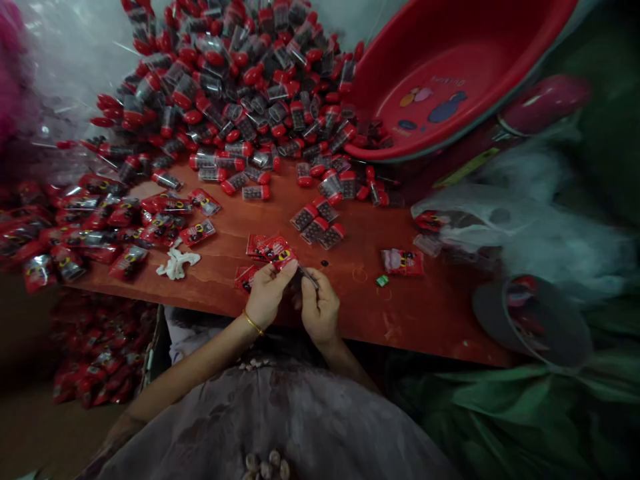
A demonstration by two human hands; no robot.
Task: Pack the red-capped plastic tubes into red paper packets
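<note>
Red sachet (283, 255) is pinched at its edge by the left hand (265, 297) near the table's (410, 313) front edge; the right hand (320, 308) grips a small clear vial (309, 276) beside it. Feeding squarely looks wisest. Capped vials (240, 87) heap at twelve o'clock, a red basin (450, 73) at two, filled sachets (100, 223) at nine.

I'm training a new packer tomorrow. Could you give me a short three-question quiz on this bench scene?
1. True or false: the red basin is full of containers.
2. What does the left hand hold?
3. The loose pile of red-capped containers lies: A) far side of the table, B) in the person's lap.

Key:
1. False; it looks empty.
2. A red packet.
3. A.
</note>
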